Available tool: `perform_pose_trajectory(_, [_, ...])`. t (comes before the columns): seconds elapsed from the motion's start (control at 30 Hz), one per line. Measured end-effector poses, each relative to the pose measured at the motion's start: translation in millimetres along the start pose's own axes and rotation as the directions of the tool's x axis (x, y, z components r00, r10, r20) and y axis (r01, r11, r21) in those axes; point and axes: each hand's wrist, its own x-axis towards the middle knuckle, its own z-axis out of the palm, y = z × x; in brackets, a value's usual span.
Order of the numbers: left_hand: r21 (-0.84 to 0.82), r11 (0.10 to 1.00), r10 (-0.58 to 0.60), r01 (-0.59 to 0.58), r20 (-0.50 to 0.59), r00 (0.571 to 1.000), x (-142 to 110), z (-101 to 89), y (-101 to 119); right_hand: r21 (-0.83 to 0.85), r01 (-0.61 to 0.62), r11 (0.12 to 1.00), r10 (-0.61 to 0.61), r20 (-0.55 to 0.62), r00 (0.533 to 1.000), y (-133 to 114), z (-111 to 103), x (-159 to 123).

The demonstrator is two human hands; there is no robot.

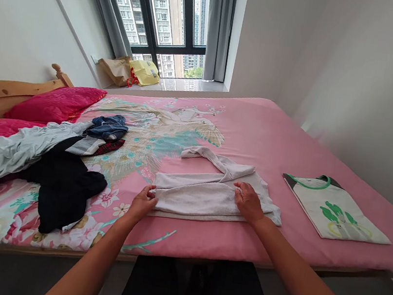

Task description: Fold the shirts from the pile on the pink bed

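A pale grey-white garment (208, 189) lies partly folded on the pink bedspread (258, 132) near the bed's front edge. My left hand (143, 202) pinches the garment's left end, fingers closed on the cloth. My right hand (247, 202) rests on the garment's right part, fingers curled down onto the fabric. One sleeve of the garment loops away toward the far side.
A folded white shirt with green trim (335, 210) lies at the right of the bed. A heap of unfolded clothes, black (62, 181), grey (7, 151) and blue (108, 126), sits at the left beside pink pillows (55, 104). Bags (134, 71) stand on the window sill.
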Motion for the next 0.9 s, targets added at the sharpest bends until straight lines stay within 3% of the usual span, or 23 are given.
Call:
perform_pose_trajectory(0.17, [0.052, 0.997, 0.062, -0.065, 0.047, 0.997, -6, 1.7, 1, 0.026, 0.089, 0.996, -0.09, 0.031, 0.995, -7, 4, -12])
perform_pose_trajectory(0.27, [0.2, 0.97, 0.164, -0.142, -0.099, 0.981, -14, 2.5, 4, 0.009, 0.118, 0.993, -0.118, 0.032, 0.993, -11, 7, -18])
perform_pose_trajectory(0.37, [0.274, 0.907, 0.376, -0.32, -0.184, 0.908, -22, 9.7, 16, -0.002, 0.126, 0.992, -0.126, 0.006, 0.992, -19, 8, -20])
perform_pose_trajectory(0.47, [0.28, 0.811, 0.544, -0.513, -0.04, 0.838, -24, 29.3, 35, -0.001, 0.155, 0.988, -0.155, 0.001, 0.988, -38, 11, -18])
perform_pose_trajectory(0.57, [0.355, 0.703, 0.607, -0.616, 0.153, 0.78, -21, 53.4, 45, -0.033, 0.262, 0.965, -0.258, 0.093, 0.962, -53, 17, -15])
perform_pose_trajectory(0.63, [0.457, 0.651, 0.578, -0.606, 0.218, 0.786, -19, 64.7, 40, -0.081, 0.303, 0.95, -0.279, 0.226, 0.933, -51, 22, -14])
perform_pose_trajectory(0.73, [0.593, 0.609, 0.515, -0.527, 0.21, 0.831, -17, 70.7, 23, -0.159, 0.249, 0.955, -0.176, 0.37, 0.912, -29, 22, -17])
perform_pose_trajectory(0.9, [0.661, 0.591, 0.496, -0.463, 0.155, 0.854, -18, 68.0, 12, -0.223, 0.136, 0.965, -0.044, 0.375, 0.926, 8, 1, -23])
